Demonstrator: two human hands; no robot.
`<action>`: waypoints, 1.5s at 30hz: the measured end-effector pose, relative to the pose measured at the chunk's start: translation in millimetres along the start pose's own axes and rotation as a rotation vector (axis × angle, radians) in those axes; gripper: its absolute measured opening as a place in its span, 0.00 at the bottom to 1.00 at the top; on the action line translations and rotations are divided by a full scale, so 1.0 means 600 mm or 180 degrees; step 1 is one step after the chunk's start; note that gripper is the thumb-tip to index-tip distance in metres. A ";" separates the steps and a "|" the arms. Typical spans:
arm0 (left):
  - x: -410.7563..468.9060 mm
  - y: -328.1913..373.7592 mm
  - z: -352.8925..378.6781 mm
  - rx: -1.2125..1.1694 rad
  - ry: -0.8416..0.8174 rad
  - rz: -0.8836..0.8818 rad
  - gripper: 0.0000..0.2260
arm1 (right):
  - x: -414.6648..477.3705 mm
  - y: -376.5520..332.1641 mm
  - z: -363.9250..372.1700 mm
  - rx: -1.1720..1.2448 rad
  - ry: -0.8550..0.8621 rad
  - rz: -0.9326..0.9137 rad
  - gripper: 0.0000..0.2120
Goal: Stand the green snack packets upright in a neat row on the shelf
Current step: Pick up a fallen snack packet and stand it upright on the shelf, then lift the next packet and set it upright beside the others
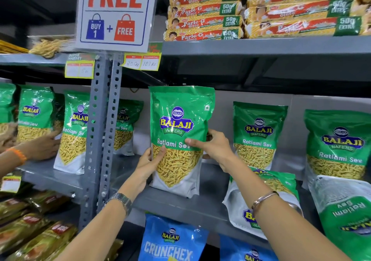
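I had both grips, left [149, 163] and right [212, 147], closed around the green packet [180, 124], steadying it upright on the shelf [180, 204].

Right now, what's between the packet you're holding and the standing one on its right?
In the head view, only the right hand and bare grey shelf back.

Glossy plastic green packet [180, 128], matt grey metal shelf [180, 204], paper sign [115, 14]

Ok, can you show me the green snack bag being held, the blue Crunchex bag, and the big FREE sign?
Held green snack packet [176, 120], head view, logo.
Blue Crunchex packet [170, 248], head view, white lettering.
White FREE sign [114, 18], head view, middle.
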State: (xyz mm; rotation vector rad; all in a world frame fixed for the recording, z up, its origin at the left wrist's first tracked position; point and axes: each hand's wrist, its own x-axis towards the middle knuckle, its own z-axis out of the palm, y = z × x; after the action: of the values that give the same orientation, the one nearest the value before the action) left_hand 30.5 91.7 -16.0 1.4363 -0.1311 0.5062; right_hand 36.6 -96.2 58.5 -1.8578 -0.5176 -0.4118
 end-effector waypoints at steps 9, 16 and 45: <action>-0.030 0.013 -0.009 0.0018 0.0047 0.0087 0.14 | -0.026 -0.016 0.006 0.0088 -0.0058 -0.0030 0.27; -0.042 0.019 -0.005 -0.0102 0.0087 0.0082 0.33 | -0.031 -0.016 0.011 0.0088 -0.0013 0.0002 0.26; -0.048 0.023 0.283 0.0488 -0.1449 -0.1443 0.10 | -0.183 0.098 -0.235 0.0437 0.0400 0.1451 0.47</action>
State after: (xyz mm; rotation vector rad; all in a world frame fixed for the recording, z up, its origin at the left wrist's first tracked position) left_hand 35.5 -79.2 10.6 1.6531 -0.1251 -0.1910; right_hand -29.1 -263.1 1.9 -1.7389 -0.0285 -0.1785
